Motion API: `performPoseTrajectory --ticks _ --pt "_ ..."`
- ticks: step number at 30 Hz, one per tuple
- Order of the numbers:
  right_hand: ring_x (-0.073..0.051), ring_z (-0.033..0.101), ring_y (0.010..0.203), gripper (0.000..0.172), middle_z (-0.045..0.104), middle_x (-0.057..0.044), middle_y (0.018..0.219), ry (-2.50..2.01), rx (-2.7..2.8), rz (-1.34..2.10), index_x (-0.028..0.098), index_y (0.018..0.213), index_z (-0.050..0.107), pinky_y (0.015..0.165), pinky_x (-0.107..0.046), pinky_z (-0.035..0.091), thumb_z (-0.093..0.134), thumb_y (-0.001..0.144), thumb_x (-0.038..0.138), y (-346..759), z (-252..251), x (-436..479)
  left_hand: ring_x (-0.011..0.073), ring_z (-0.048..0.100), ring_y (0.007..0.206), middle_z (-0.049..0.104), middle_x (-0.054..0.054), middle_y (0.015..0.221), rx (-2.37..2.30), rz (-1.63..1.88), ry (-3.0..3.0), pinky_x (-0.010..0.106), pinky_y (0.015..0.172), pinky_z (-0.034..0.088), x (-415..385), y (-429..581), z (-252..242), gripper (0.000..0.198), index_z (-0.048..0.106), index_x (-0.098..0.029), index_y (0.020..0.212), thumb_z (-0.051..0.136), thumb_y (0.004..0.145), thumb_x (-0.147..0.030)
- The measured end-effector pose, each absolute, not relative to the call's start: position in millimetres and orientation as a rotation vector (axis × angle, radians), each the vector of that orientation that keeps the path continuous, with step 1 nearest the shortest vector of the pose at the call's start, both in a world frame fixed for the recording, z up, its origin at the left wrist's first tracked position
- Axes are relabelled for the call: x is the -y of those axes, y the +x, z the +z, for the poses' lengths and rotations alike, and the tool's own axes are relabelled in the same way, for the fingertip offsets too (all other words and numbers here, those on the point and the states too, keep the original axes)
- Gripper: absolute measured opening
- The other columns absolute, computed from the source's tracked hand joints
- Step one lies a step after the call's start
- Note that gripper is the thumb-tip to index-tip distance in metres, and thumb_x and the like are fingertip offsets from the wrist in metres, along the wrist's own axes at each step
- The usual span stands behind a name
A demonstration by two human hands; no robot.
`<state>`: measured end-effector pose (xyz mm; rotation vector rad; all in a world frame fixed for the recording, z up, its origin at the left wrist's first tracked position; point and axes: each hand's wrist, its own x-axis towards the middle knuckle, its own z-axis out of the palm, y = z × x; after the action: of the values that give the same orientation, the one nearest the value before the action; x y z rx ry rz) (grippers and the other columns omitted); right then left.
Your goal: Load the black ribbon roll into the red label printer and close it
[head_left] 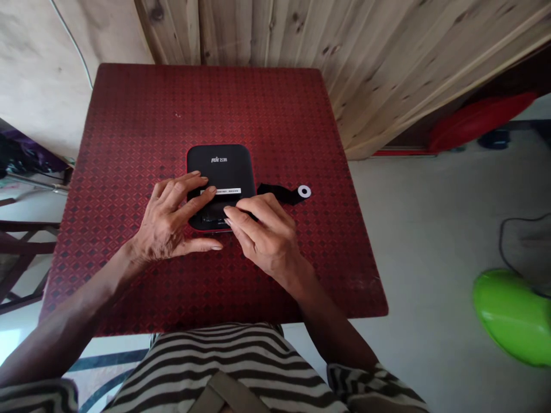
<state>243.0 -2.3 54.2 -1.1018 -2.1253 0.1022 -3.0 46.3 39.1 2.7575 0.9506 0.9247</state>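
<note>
A black rounded flat device (220, 175) with a red edge lies on the red table, with pale lettering near its top. Across its middle runs a white printed label (230, 191), partly under my left fingers. My left hand (170, 215) rests on the device's left side, fingers stretched out over it and thumb along its near edge. At the lower right part of the device, my right hand (267, 232) has thumb and fingers pinched together; what they hold, if anything, is hidden. Beside them is a dark recessed area (210, 217) on the device.
Right of the device lies a black strip (279, 193) with a white ring (304, 191) at its end. The table (129, 115) has a red patterned top and stands by a wooden plank wall (258, 34). A green plastic object (512, 315) is on the floor at right.
</note>
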Motion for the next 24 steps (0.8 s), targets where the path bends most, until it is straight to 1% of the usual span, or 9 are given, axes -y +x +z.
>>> performPoseTrajectory --ticks 3,5,7,8,11,13,16,19,24 --pt "-0.023 0.067 0.098 0.022 0.076 -0.008 0.109 -1.082 2.095 0.141 0.024 0.123 0.072 0.092 -0.043 0.060 0.062 0.104 0.020 246.2 54.6 3.7 0.0403 0.057 0.145 0.062 0.017 0.149 -1.006 0.884 2.718 0.058 0.117 0.048 -43.5 -1.9 37.0 0.087 0.051 -0.029 0.159 0.068 0.090 -0.079" --pt "-0.024 0.070 0.102 0.030 0.075 -0.008 0.115 -1.100 2.008 0.155 0.027 0.132 0.069 0.094 -0.045 0.061 0.065 0.103 0.021 250.2 53.2 5.5 0.0400 0.055 0.147 0.060 0.017 0.151 -1.051 0.881 2.703 0.059 0.119 0.046 -38.5 -1.1 37.0 0.082 0.050 -0.029 0.158 0.065 0.093 -0.077" --pt "-0.025 0.072 0.103 0.037 0.074 -0.008 0.120 -1.143 1.865 0.162 0.030 0.138 0.066 0.092 -0.045 0.063 0.066 0.102 0.023 255.0 48.6 7.5 0.0387 0.056 0.145 0.059 0.016 0.151 -1.105 0.954 2.668 0.058 0.119 0.047 -30.3 -0.8 37.3 0.079 0.049 -0.030 0.158 0.068 0.094 -0.073" --pt "-0.024 0.072 0.100 0.037 0.074 -0.008 0.119 -1.162 1.785 0.166 0.030 0.138 0.066 0.089 -0.044 0.064 0.066 0.102 0.024 257.2 44.7 8.5 0.0373 0.057 0.143 0.060 0.015 0.149 -1.142 1.005 2.644 0.057 0.118 0.049 -25.3 -1.0 37.3 0.077 0.050 -0.031 0.157 0.072 0.093 -0.069" --pt "-0.020 0.072 0.089 0.028 0.074 -0.006 0.109 -1.231 1.581 0.263 0.030 0.131 0.068 0.077 -0.037 0.063 0.060 0.105 0.028 260.2 27.3 10.6 0.0323 0.065 0.130 0.066 0.013 0.136 -1.250 1.122 2.628 0.051 0.108 0.056 -11.4 -2.4 35.2 0.065 0.057 -0.031 0.147 0.083 0.091 -0.052" --pt "-0.019 0.072 0.089 0.025 0.073 -0.005 0.107 -1.282 1.492 0.398 0.028 0.129 0.067 0.074 -0.034 0.062 0.056 0.107 0.032 258.5 14.3 10.9 0.0306 0.068 0.123 0.069 0.012 0.130 -1.274 1.150 2.683 0.049 0.102 0.058 -6.2 -3.3 32.5 0.058 0.059 -0.029 0.141 0.084 0.091 -0.044" --pt "-0.020 0.074 0.094 0.027 0.073 -0.008 0.110 -1.320 1.462 0.528 0.024 0.127 0.065 0.073 -0.033 0.061 0.051 0.109 0.040 253.8 1.0 9.7 0.0296 0.070 0.120 0.071 0.011 0.129 -1.276 1.179 2.734 0.047 0.099 0.059 -5.2 -3.3 28.5 0.056 0.059 -0.029 0.140 0.084 0.091 -0.042" --pt "-0.021 0.074 0.096 0.033 0.072 -0.008 0.108 -1.320 1.527 0.518 0.023 0.123 0.065 0.077 -0.036 0.061 0.043 0.112 0.045 251.7 -2.3 7.6 0.0284 0.070 0.121 0.071 0.010 0.130 -1.317 1.183 2.728 0.046 0.101 0.059 -6.1 -2.8 25.5 0.056 0.057 -0.030 0.140 0.082 0.092 -0.046" --pt "-0.021 0.073 0.096 0.036 0.071 -0.008 0.107 -1.302 1.567 0.485 0.023 0.123 0.065 0.081 -0.037 0.059 0.038 0.114 0.045 252.9 -0.8 5.8 0.0287 0.069 0.124 0.070 0.011 0.132 -1.365 1.136 2.706 0.046 0.104 0.060 -2.8 -3.6 21.9 0.061 0.055 -0.030 0.143 0.084 0.091 -0.043"
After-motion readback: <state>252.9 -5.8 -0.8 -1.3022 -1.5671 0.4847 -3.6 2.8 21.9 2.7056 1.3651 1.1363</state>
